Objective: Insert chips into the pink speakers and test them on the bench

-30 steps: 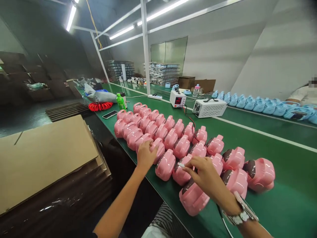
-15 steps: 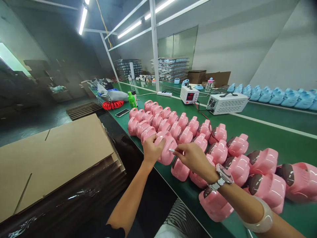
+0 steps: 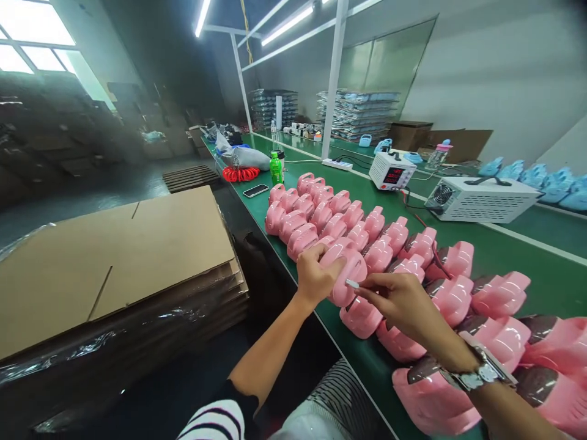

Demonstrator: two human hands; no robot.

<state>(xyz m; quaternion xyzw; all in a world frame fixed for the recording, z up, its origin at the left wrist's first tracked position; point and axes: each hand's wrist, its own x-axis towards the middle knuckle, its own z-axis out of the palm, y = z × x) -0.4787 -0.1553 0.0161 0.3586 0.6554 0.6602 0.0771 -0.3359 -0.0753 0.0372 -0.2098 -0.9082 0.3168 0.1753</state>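
My left hand (image 3: 315,278) is wrapped round the handle side of a glossy pink plastic housing (image 3: 345,260), tilting it up off the green bench. Between the thumb and fingers of my right hand (image 3: 389,297) is a small whitish plug-like piece (image 3: 352,283). Its tip meets the face of the held housing; whether it goes into an opening I cannot tell. Rows of similar pink housings (image 3: 302,239) stand around both hands, and those at the right show dark glossy panels (image 3: 536,385).
A grey power supply (image 3: 393,171) with a red display and a larger vented grey box (image 3: 486,198) stand behind the housings. A phone (image 3: 255,190) and a green bottle (image 3: 276,168) are at the far end. Stacked cardboard (image 3: 174,244) lies left of the bench (image 3: 513,244).
The view has swung right-to-left, so the bench appears further right. Both hands keep their hold, with the whitish piece still at the pink housing's face.
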